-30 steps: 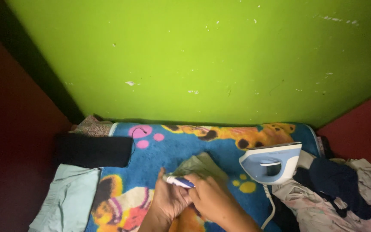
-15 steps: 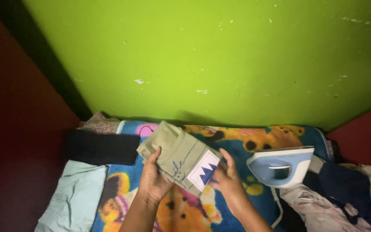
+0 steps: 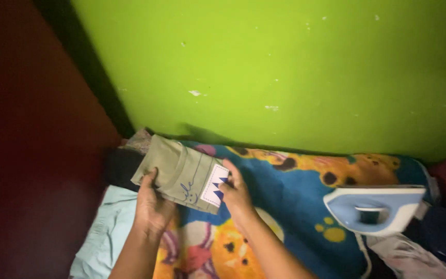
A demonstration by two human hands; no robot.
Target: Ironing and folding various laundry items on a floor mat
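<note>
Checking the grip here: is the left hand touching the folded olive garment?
Touching. The head view shows the left hand gripping the folded olive garment at its lower left edge, thumb pressed on the fabric.

Left hand (image 3: 152, 206): grips near edge of folded olive-green cloth garment (image 3: 181, 173) with white-and-blue patch | Right hand (image 3: 236, 194): fingers on patch end | Garment: held above cartoon-print blue blanket (image 3: 290, 191) | Light-blue and white steam iron (image 3: 372, 209): upright, right, well apart.
</note>
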